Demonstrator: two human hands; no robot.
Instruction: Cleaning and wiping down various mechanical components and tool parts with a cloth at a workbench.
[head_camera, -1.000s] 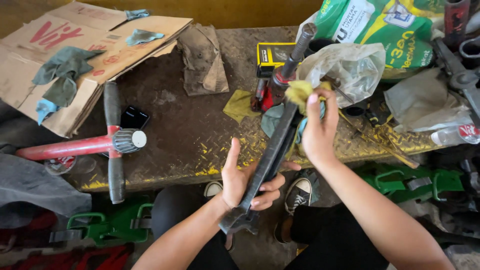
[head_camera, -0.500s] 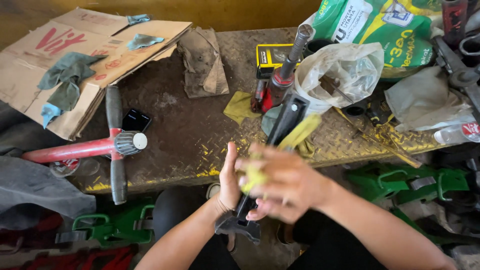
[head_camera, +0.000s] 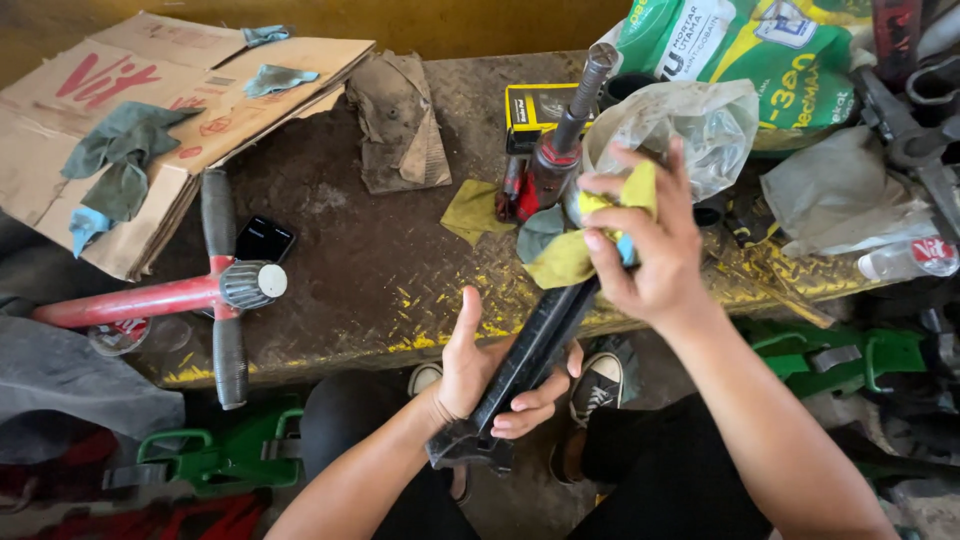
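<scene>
My left hand (head_camera: 490, 375) grips the lower end of a long black metal bar (head_camera: 530, 360) that slants up toward the bench. My right hand (head_camera: 640, 250) is closed on a yellow cloth (head_camera: 570, 255) pressed around the bar's upper part. Just beyond the cloth stands a red jack (head_camera: 545, 170) with a grey shaft rising from it, on the dirty checker-plate bench (head_camera: 340, 270). My legs and a dark sneaker (head_camera: 595, 385) show below the bench edge.
On the bench lie a red T-handle tool with black grips (head_camera: 215, 290), a black phone (head_camera: 263, 240), torn cardboard with rags (head_camera: 130, 140), a brown cloth (head_camera: 400, 120), a clear plastic bag (head_camera: 700, 125), green sacks (head_camera: 760, 50) and metal tools (head_camera: 900, 110). Green metal parts (head_camera: 230, 450) lie on the floor.
My right hand slid the yellow cloth down the bar toward my left hand, then back up to the bar's upper end. The left hand kept its hold at the bottom.
</scene>
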